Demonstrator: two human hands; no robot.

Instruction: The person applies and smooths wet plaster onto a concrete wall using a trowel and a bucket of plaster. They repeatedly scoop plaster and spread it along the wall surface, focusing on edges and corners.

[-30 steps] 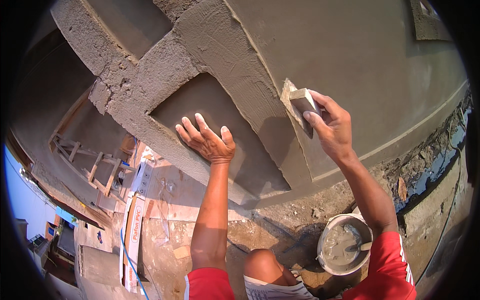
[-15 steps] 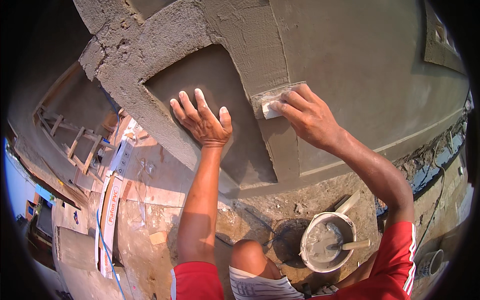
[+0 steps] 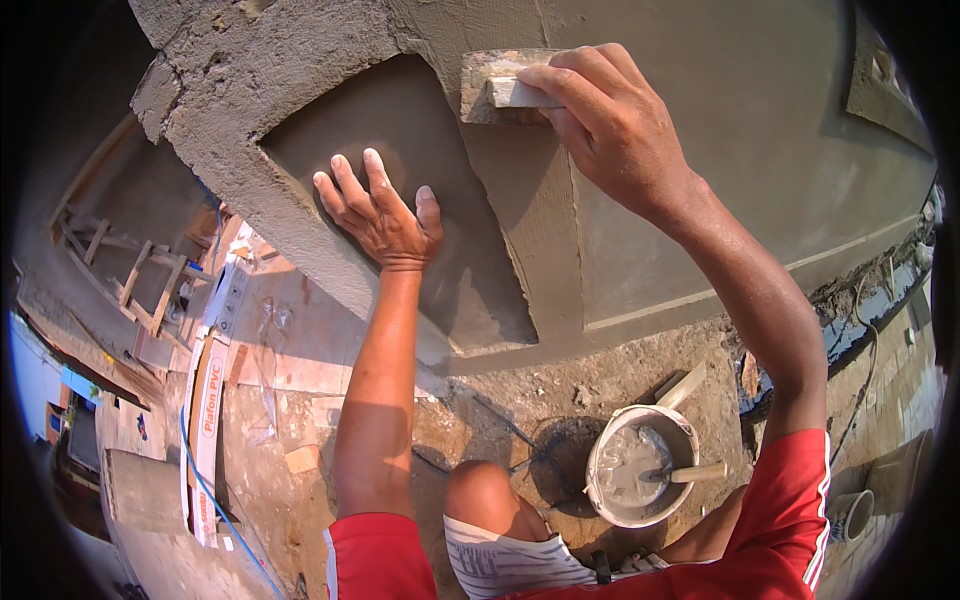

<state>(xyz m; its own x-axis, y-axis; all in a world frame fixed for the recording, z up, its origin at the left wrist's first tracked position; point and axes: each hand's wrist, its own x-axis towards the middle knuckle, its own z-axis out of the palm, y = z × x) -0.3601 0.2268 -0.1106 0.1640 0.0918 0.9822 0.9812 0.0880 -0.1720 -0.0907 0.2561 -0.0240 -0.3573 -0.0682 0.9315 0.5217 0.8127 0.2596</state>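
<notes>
My right hand (image 3: 620,130) grips the pale handle of a plastering float (image 3: 482,90), whose flat board lies against the grey plastered wall (image 3: 680,230). The float is on the raised band just right of a recessed panel (image 3: 460,250), near the panel's upper corner. With fingers spread, my left hand (image 3: 382,215) rests against that recessed panel, holding nothing. Below the wall, a bucket (image 3: 597,490) of wet grey mortar (image 3: 630,462) stands on the ground, a tool with a wooden handle (image 3: 700,472) sticking out of it.
Rough unsmoothed plaster (image 3: 225,110) borders the recess on the left. Long white boxes (image 3: 208,430) and a blue cable (image 3: 205,485) lie at left, near a wooden frame (image 3: 150,285). A smaller pail (image 3: 850,515) stands at lower right. My bent knee (image 3: 485,500) is close to the bucket.
My right hand has slid the float up along the band beside the recess. The left hand stays on the panel, and the whole view has shifted slightly.
</notes>
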